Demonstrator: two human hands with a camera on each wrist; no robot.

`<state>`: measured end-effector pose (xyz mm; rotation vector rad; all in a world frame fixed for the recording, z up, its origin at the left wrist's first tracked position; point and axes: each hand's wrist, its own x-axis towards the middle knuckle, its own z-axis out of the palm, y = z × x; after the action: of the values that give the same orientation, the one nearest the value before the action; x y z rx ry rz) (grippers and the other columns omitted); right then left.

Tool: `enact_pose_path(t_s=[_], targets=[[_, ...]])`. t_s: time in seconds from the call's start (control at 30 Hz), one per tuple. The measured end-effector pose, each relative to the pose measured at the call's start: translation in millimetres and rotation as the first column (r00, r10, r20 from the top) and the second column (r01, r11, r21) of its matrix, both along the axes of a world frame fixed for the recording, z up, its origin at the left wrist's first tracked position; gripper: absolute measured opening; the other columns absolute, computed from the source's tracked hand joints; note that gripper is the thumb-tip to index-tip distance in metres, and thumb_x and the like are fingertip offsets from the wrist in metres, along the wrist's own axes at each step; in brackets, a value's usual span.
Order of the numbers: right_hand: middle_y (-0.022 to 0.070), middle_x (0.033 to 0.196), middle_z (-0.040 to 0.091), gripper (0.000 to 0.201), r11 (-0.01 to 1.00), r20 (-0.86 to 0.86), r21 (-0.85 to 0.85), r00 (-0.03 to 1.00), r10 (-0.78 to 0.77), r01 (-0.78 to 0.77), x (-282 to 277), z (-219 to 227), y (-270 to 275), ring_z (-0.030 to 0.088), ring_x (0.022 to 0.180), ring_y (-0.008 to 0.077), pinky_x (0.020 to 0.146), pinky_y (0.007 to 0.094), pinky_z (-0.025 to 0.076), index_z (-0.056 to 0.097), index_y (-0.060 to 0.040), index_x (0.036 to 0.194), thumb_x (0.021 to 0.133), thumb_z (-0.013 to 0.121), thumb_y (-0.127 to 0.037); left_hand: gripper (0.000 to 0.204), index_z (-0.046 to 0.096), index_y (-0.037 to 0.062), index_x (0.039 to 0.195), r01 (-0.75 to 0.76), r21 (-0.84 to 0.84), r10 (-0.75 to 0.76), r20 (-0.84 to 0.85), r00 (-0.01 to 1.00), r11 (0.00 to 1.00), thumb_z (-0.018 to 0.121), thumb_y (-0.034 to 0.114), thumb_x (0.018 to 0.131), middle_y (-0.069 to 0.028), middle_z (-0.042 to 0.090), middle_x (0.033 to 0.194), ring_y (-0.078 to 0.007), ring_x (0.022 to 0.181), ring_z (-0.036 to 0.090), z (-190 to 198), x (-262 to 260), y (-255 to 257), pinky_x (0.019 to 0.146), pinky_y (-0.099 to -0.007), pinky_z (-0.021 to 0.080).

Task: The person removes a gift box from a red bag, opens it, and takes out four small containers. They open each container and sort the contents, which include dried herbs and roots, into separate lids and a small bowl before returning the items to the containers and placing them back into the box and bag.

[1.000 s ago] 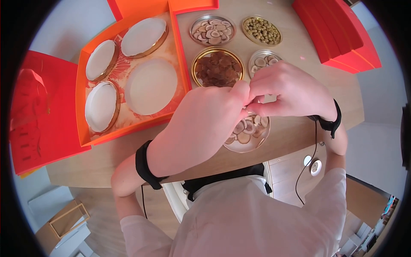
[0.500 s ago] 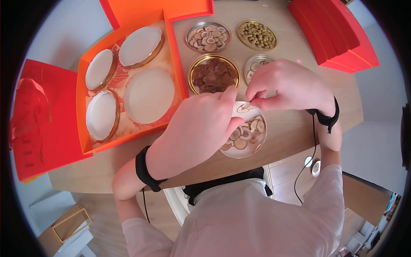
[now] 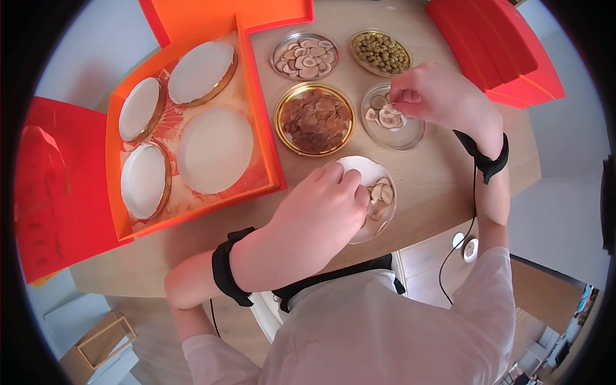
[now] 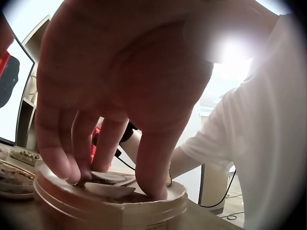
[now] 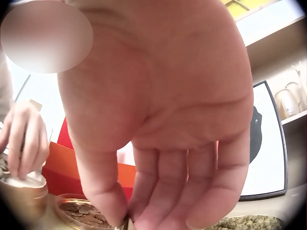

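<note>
Nearest the person's pale shirt (image 3: 359,327), the left hand (image 3: 314,215) reaches down into a round white tub (image 3: 361,168) of sliced dried root (image 3: 383,192). Its fingers are spread apart, tips on the slices; whether they hold one cannot be told. Just beyond the tub, the right hand (image 3: 443,99) is over a clear round dish (image 3: 410,138) of pale root slices (image 3: 387,117), its thumb and forefinger pinching a thin slice (image 5: 126,224). Beside that dish, a gold-rimmed dish (image 3: 277,122) holds reddish-brown flakes (image 3: 317,120). To the left on the wooden surface (image 3: 443,186), an open orange box (image 3: 221,186) contains four white rounds, with a red bag (image 3: 64,192) beside it. Farther back are a silver-rimmed dish (image 3: 273,56) of root slices, a dish of yellow-green buds (image 3: 383,52) and, to the right, red boxes (image 3: 494,48).
</note>
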<state>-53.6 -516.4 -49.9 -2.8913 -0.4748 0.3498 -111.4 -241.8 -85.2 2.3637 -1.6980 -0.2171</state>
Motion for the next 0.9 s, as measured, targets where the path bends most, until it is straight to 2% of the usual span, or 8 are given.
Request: enact_pose_path(t_s=[0.1,0.2,0.27,0.47,0.7,0.8,0.87,0.9], targets=[[0.0144,0.086,0.072,0.022,0.999,0.058,0.035,0.998,0.002,-0.004,-3,0,2,0.069,0.083,0.0318,0.073,0.0402,0.054,0.072,-0.0007,0.099,0.087,0.075,-0.018,0.032,0.064,-0.0014,0.104,0.010,0.086,-0.011,0.009,1.000,0.996,0.073,0.004,0.074,-0.0090,0.055,0.100,-0.0263,0.098,0.058,11,0,1,0.080,-0.0364,0.054],[0.0156,0.091,0.073,0.028,0.983,0.124,0.165,0.990,0.061,-0.081,-13,1,7,0.069,0.086,0.0348,0.076,0.0428,0.054,0.072,-0.0015,0.105,0.089,0.074,-0.024,0.034,0.064,-0.0014,0.104,0.013,-0.034,-0.015,-0.070,0.997,0.999,0.069,0.000,0.070,-0.0093,0.054,0.097,-0.0263,0.097,0.060,4,0,6,0.075,-0.0363,0.054],[0.0160,0.096,0.073,0.032,0.962,0.127,0.226,0.984,0.129,-0.155,-19,3,13,0.069,0.088,0.0354,0.077,0.0427,0.055,0.071,-0.0006,0.109,0.089,0.074,-0.025,0.033,0.063,-0.0013,0.104,0.025,0.009,-0.024,-0.107,0.994,1.000,0.069,0.000,0.071,-0.0098,0.055,0.098,-0.0270,0.093,0.061,10,2,6,0.072,-0.0373,0.055],[0.0152,0.101,0.071,0.040,0.950,0.133,0.165,0.960,0.245,-0.265,-41,16,31,0.068,0.091,0.0348,0.079,0.0441,0.054,0.069,-0.0010,0.117,0.087,0.076,-0.026,0.030,0.063,-0.0006,0.104,0.010,0.003,-0.009,-0.134,0.991,1.000,0.067,0.001,0.074,-0.0099,0.058,0.095,-0.0283,0.084,0.065,16,2,9,0.067,-0.0392,0.055],[0.0126,0.084,0.065,0.023,0.912,0.134,0.176,0.927,0.350,-0.370,-52,20,47,0.064,0.086,0.0341,0.075,0.0466,0.051,0.066,-0.0029,0.098,0.085,0.076,-0.019,0.025,0.066,0.0049,0.101,-0.073,-0.019,0.071,-0.099,0.993,0.997,0.067,0.005,0.076,-0.0050,0.059,0.084,-0.0256,0.083,0.065,20,3,8,0.065,-0.0377,0.054],[0.0123,0.082,0.064,0.021,0.897,0.155,0.192,0.915,0.373,-0.398,-50,19,48,0.064,0.085,0.0341,0.074,0.0466,0.050,0.064,-0.0029,0.093,0.085,0.076,-0.018,0.024,0.067,0.0058,0.099,-0.106,-0.222,0.098,-0.050,0.994,0.969,0.067,0.004,0.074,-0.0047,0.061,0.082,-0.0249,0.081,0.065,15,3,8,0.063,-0.0371,0.053],[0.0125,0.082,0.065,0.020,0.900,0.115,0.164,0.914,0.388,-0.403,-51,25,48,0.064,0.086,0.0341,0.074,0.0464,0.050,0.066,-0.0029,0.092,0.085,0.076,-0.019,0.023,0.066,0.0053,0.100,-0.126,-0.280,0.111,-0.070,0.991,0.952,0.068,0.002,0.077,-0.0052,0.064,0.085,-0.0254,0.079,0.065,19,3,8,0.063,-0.0373,0.053],[0.0124,0.083,0.066,0.020,0.877,0.088,0.220,0.904,0.418,-0.427,-51,24,46,0.064,0.085,0.0343,0.073,0.0463,0.050,0.066,-0.0029,0.092,0.085,0.076,-0.019,0.023,0.065,0.0051,0.101,-0.135,-0.309,0.117,-0.078,0.990,0.941,0.069,0.001,0.078,-0.0054,0.066,0.086,-0.0256,0.079,0.066,21,4,8,0.063,-0.0374,0.054]])
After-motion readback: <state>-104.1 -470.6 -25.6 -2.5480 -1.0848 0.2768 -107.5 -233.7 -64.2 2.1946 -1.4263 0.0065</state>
